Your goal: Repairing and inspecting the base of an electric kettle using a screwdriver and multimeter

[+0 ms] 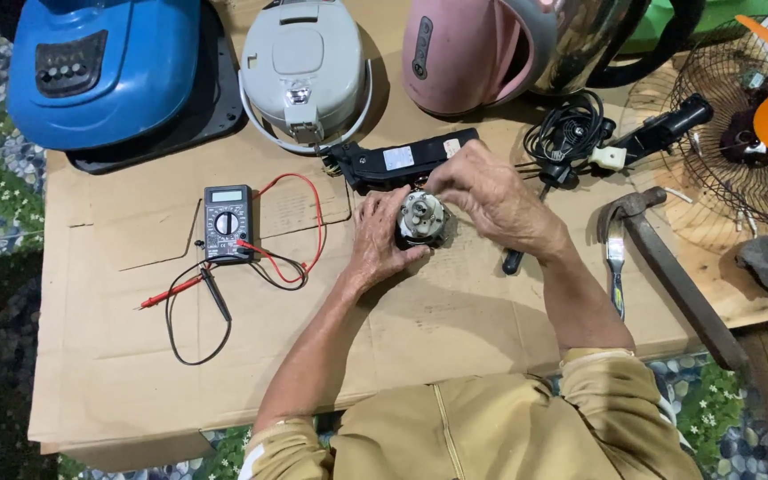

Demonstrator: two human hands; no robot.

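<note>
Both hands (437, 222) clamped on round metal motor (421, 218), w/ white-labelled black housing (402, 160) just behind.

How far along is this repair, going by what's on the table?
Done: the small motor is out of any appliance, and the multimeter lies ready with its leads loose. In hand: the left hand steadies the motor while the right hand works at its top. Left: the probes aren't on it, and the black housing lies apart.
</note>
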